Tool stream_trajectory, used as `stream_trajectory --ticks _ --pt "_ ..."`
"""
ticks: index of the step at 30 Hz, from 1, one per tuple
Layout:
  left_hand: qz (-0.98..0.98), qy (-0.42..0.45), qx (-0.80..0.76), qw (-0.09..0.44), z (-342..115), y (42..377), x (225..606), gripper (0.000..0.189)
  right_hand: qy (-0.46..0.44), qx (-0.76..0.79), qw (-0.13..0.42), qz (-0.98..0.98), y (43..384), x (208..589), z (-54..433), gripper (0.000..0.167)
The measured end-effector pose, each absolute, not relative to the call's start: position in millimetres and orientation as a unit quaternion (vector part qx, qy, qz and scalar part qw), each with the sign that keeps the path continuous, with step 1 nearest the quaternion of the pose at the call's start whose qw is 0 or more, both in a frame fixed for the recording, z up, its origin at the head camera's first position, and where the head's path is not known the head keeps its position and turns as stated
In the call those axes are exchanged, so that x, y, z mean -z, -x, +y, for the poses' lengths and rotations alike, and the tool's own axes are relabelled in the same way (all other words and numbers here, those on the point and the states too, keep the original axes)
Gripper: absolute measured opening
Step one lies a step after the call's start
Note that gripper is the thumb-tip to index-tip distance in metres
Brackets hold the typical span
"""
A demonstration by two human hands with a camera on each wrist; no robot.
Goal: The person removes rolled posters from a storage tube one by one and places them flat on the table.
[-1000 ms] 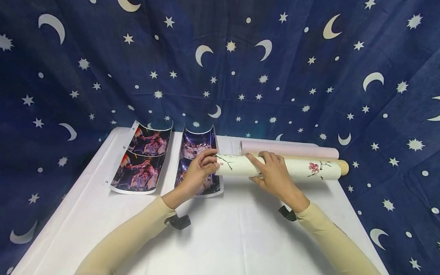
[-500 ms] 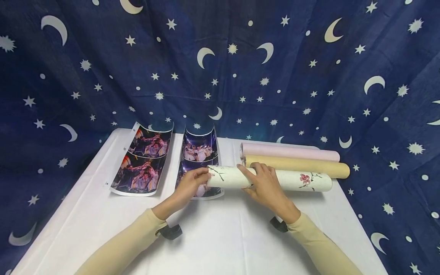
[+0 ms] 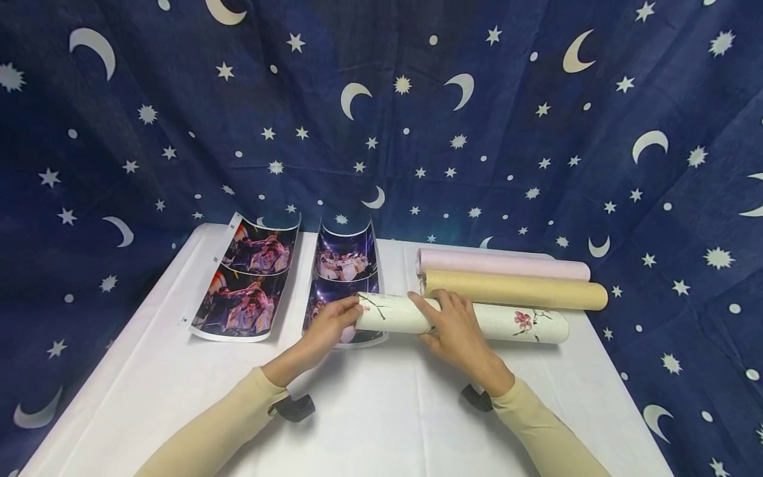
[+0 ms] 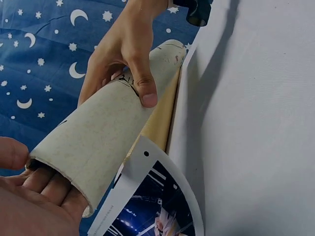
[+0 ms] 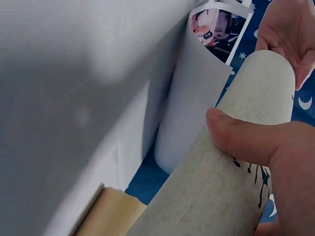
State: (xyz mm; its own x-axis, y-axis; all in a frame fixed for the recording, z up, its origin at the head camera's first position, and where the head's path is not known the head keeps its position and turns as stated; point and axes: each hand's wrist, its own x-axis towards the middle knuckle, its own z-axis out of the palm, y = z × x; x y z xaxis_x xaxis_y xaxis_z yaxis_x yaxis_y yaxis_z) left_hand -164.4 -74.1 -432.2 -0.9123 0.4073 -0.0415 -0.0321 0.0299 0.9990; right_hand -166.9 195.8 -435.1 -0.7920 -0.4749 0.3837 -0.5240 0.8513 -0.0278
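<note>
A cream wallpaper roll (image 3: 495, 323) with dark branches and pink blossoms is held crosswise above the table. My left hand (image 3: 326, 329) holds its left end. In the left wrist view, several fingers (image 4: 49, 187) reach inside the hollow end while the thumb (image 4: 12, 153) lies at the outer rim. My right hand (image 3: 456, 331) grips the roll around its middle, its thumb (image 5: 241, 137) pressed along the surface. Just behind lies a yellow roll (image 3: 518, 291), and behind that a pale pink roll (image 3: 507, 264). The cream roll's left end overlaps a photo print (image 3: 348, 258) in the head view.
Another curled photo print (image 3: 247, 285) lies farther left on the white-covered table (image 3: 381, 411). A dark blue cloth (image 3: 405, 99) with moons and stars hangs directly behind the table's back edge.
Both hands have drawn the cream roll toward me and slightly left, away from the other rolls. The yellow roll, mostly covered before, now shows along its length.
</note>
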Motion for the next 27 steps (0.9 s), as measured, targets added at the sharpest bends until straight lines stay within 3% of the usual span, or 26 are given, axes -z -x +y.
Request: stream_trajectory --ticks 9,20,27 --pt "0.679 -0.147 -0.7 0.166 -71.2 164.4 437.8 0.042 -0.267 -0.076 0.183 -0.943 167.7 439.8 194.9 0.091" --pt "0.682 -0.045 -0.716 0.142 -71.9 165.0 438.4 0.045 -0.273 -0.085 0.178 -0.942 173.9 444.9 198.0 0.089" --pt "0.687 -0.035 -0.714 0.126 -72.2 165.0 436.0 0.036 -0.276 -0.071 0.171 -0.943 174.6 445.7 202.5 0.089"
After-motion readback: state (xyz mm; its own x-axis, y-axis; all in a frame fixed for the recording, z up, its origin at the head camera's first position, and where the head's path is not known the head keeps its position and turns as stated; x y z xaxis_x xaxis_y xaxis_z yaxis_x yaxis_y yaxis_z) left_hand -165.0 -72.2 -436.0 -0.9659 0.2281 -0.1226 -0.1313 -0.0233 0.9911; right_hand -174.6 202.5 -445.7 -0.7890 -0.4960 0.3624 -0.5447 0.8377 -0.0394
